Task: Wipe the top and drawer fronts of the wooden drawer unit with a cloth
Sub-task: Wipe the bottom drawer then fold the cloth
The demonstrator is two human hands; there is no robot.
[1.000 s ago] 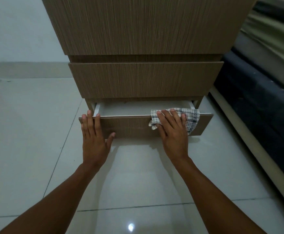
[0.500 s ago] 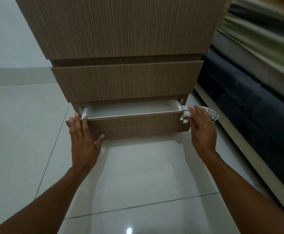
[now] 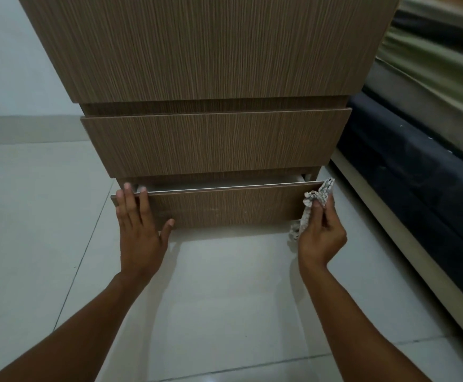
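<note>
The wooden drawer unit (image 3: pixel 211 51) fills the upper middle of the head view. Its middle drawer (image 3: pixel 214 144) is closed. The bottom drawer (image 3: pixel 230 208) stands only slightly pulled out. My left hand (image 3: pixel 139 227) lies flat on the left end of that drawer front, fingertips over its top edge. My right hand (image 3: pixel 321 230) is at the drawer's right end, shut on a checked cloth (image 3: pixel 311 205). The cloth is bunched and touches the drawer's right edge. The unit's top is out of view.
Pale floor tiles (image 3: pixel 32 216) spread to the left and in front. A dark mattress or sofa base (image 3: pixel 417 166) with a light skirting strip (image 3: pixel 395 235) runs close along the right side. A white wall (image 3: pixel 10 64) is behind on the left.
The cloth hand slid from the drawer front's middle to its right end and bunched the cloth. The bottom drawer has gone in further, showing much less of its inside.
</note>
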